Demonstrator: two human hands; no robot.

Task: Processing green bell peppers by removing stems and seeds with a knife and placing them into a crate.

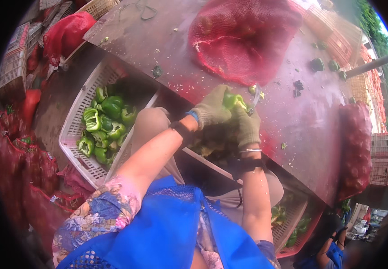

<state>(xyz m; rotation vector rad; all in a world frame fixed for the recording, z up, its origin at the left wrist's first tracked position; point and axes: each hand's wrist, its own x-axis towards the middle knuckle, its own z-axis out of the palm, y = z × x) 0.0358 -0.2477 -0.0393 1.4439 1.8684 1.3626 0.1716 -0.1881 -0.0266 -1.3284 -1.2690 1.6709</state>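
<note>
My left hand (214,107), in a pale knit glove, is closed around a green bell pepper (232,100) just over the table's near edge. The pepper's cut, paler side faces my right hand (248,127), also gloved. That hand grips a knife (257,96), whose blade stands up past its fingers; the handle is hidden in the glove. Below both hands, between my knees, sits a container of dark, pale-flecked trimmings (209,148), partly covered by my arms. To my left, cut green pepper pieces (108,121) lie in a white plastic crate (82,159).
A red mesh sack (248,36) lies on the metal table (306,139), among scattered seeds and scraps. Whole green peppers (317,65) rest at the far right. Full red sacks (354,148) flank the table. Another crate (292,219) stands by my right knee; a co-worker (333,251) is lower right.
</note>
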